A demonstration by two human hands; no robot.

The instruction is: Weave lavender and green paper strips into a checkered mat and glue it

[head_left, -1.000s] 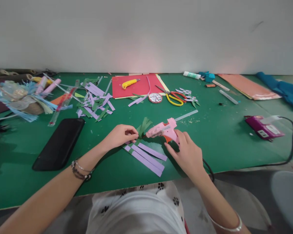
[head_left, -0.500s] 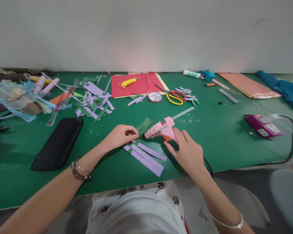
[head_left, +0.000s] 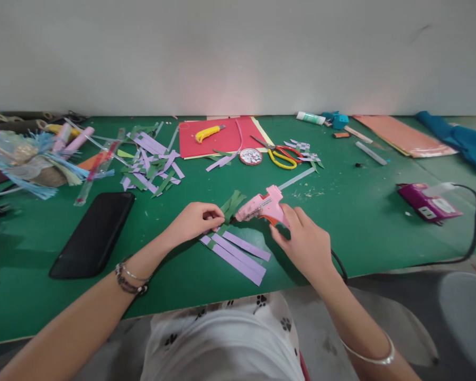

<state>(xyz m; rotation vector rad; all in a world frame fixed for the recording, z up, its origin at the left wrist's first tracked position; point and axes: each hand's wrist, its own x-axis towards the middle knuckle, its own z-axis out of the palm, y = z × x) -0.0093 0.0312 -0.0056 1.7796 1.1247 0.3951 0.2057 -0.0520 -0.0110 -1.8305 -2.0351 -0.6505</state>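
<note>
My right hand [head_left: 304,241] is wrapped around the handle of a pink hot glue gun [head_left: 257,207], with a clear glue stick [head_left: 297,178] jutting from its back. The gun's nozzle points left, close beside green paper strips [head_left: 232,203]. Thumb and fingers of my left hand [head_left: 202,219] pinch the edge of these woven strips. Purple paper strips [head_left: 238,260] fan out below, toward the table's front edge. Whether the nozzle touches the paper I cannot tell.
A black phone [head_left: 93,234] lies left of my left hand. Cut paper scraps [head_left: 153,161], red paper [head_left: 230,140] with a yellow cutter [head_left: 208,133], and scissors [head_left: 282,159] are farther back. At right sits a purple box [head_left: 428,203] with a black cable.
The glue gun has tilted slightly, its back end a little lower and nearer me. My left hand stays at the green strips, almost unmoved.
</note>
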